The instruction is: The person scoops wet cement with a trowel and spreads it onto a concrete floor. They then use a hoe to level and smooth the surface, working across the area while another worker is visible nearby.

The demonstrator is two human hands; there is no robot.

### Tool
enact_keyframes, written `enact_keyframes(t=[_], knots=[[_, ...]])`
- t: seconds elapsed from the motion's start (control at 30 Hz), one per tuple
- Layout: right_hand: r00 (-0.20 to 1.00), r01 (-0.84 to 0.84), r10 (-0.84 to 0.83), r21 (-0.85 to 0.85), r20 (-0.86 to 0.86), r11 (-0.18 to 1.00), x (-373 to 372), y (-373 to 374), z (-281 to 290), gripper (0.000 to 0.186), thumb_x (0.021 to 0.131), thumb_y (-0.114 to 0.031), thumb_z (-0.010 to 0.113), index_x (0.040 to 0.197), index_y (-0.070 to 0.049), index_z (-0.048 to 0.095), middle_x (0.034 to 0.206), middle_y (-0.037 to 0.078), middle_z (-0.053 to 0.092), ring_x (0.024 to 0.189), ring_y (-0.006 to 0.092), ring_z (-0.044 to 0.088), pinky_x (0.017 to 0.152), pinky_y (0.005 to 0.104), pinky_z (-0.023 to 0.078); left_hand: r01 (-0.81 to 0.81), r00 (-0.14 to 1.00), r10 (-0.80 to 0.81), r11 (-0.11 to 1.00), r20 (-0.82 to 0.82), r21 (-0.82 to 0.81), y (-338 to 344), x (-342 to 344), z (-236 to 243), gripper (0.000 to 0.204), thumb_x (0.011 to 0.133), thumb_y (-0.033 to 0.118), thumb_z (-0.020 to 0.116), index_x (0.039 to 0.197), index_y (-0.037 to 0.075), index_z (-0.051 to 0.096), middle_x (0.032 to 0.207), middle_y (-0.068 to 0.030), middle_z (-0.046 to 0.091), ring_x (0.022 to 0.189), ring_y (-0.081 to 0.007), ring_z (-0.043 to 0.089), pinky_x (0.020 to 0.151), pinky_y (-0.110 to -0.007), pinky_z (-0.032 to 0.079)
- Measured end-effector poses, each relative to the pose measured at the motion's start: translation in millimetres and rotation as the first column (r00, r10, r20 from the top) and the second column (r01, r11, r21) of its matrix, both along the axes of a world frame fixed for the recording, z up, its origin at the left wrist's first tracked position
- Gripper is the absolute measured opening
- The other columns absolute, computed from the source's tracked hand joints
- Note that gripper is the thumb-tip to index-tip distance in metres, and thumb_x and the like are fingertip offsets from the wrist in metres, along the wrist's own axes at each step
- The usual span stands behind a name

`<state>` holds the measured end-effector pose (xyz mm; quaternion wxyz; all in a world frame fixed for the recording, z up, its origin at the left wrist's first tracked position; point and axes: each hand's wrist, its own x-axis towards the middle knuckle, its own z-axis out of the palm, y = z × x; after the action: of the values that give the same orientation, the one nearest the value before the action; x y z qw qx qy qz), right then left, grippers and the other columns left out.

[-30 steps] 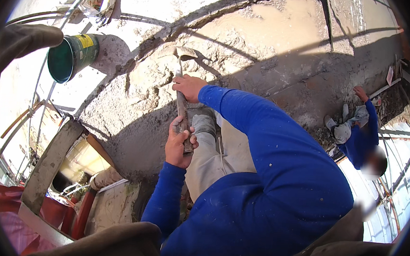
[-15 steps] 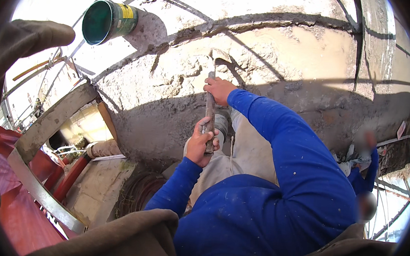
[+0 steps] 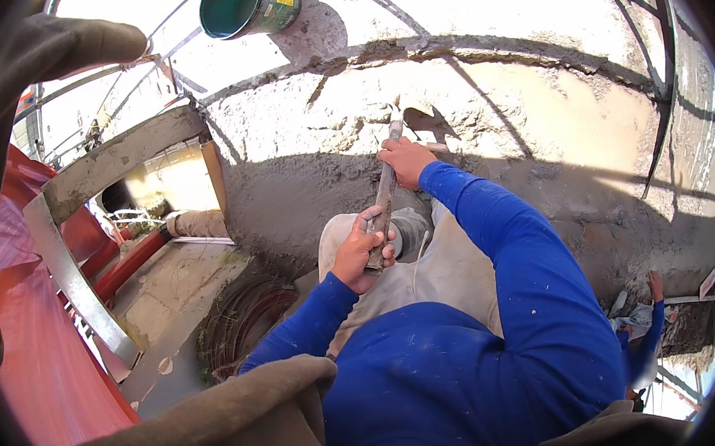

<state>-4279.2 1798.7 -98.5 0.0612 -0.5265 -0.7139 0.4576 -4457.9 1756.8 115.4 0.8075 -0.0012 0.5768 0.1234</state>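
Observation:
Both my hands grip the wooden handle of a hoe-like tool [image 3: 386,188], with its muddy, pale metal head pointing away from me. My left hand [image 3: 362,252] is wrapped around the handle near its butt end, close to my knee. Farther up, my right hand [image 3: 407,162] closes over the shaft just below the head. The head lies at the rough, sunlit mud [image 3: 340,110], and a dark shadow falls to its right. How deep the blade sits cannot be made out.
A green bucket [image 3: 283,6] lies tipped at the far left. Nearer on the left stand a mud-caked frame [image 3: 122,157], red sheeting [image 3: 45,309] and coiled hose or cable [image 3: 247,319]. A dark bar [image 3: 663,95] crosses at right. Another person's blue sleeve [image 3: 649,339] shows at far right.
My view has shifted, so the bucket and frame sit farther right. The tool's head is slightly nearer to me over the mud. Both hands keep their grip.

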Motion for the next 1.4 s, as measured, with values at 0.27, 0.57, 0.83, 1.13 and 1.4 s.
enact_keyframes(t=[0.27, 0.57, 0.83, 1.13, 1.4], knots=[[0.997, 0.070, -0.072, 0.088, 0.021, 0.994, -40, -8, 5, 0.043, 0.079, -0.006, 0.073, 0.122, -0.011, 0.067, 0.139, 0.012, 0.060, 0.119, 0.0396, 0.061, 0.098, 0.0510, 0.056, 0.120, 0.993, -0.120, 0.991, -0.008, 0.050, -5, -52, 1, 0.065, 0.098, -0.001, 0.053, 0.157, 0.019, 0.034, 0.114, -0.0125, 0.059, 0.076, -0.0179, 0.061, 0.068, -0.036, 0.051], [0.999, 0.023, -0.028, 0.187, 0.023, 0.982, -149, 55, 13, 0.041, 0.078, -0.009, 0.076, 0.119, -0.010, 0.068, 0.137, 0.012, 0.062, 0.115, 0.0397, 0.062, 0.093, 0.0500, 0.057, -0.008, 0.999, 0.005, 0.997, 0.042, 0.082, 37, -156, 5, 0.064, 0.097, 0.000, 0.054, 0.156, 0.017, 0.039, 0.112, -0.0106, 0.057, 0.074, -0.0169, 0.061, 0.064, -0.035, 0.053], [0.993, -0.106, 0.091, 0.201, 0.080, 0.974, -289, 168, -6, 0.044, 0.080, -0.009, 0.077, 0.123, -0.012, 0.067, 0.138, 0.010, 0.062, 0.114, 0.0384, 0.065, 0.093, 0.0494, 0.059, 0.000, 0.999, -0.005, 0.987, 0.032, 0.164, 132, -293, -23, 0.065, 0.095, -0.002, 0.052, 0.157, 0.014, 0.040, 0.111, -0.0117, 0.058, 0.073, -0.0158, 0.061, 0.065, -0.034, 0.053], [0.905, -0.376, 0.373, -0.023, 0.205, 0.926, -433, 253, -83, 0.034, 0.086, -0.007, 0.073, 0.120, -0.006, 0.067, 0.126, 0.016, 0.064, 0.107, 0.0419, 0.072, 0.090, 0.0503, 0.061, -0.135, 0.990, 0.131, 0.987, 0.050, 0.086, 185, -455, -116, 0.063, 0.094, -0.003, 0.056, 0.154, 0.010, 0.045, 0.109, -0.0119, 0.062, 0.069, -0.0151, 0.061, 0.060, -0.033, 0.052], [0.871, -0.437, 0.447, -0.094, 0.203, 0.894, -486, 233, -27, 0.034, 0.083, -0.009, 0.076, 0.116, -0.007, 0.067, 0.125, 0.014, 0.065, 0.102, 0.0385, 0.073, 0.087, 0.0498, 0.062, -0.162, 0.987, 0.163, 0.986, -0.014, 0.030, 157, -504, -53, 0.062, 0.093, -0.004, 0.056, 0.153, 0.009, 0.049, 0.112, -0.0160, 0.063, 0.071, -0.0143, 0.060, 0.065, -0.030, 0.053]])
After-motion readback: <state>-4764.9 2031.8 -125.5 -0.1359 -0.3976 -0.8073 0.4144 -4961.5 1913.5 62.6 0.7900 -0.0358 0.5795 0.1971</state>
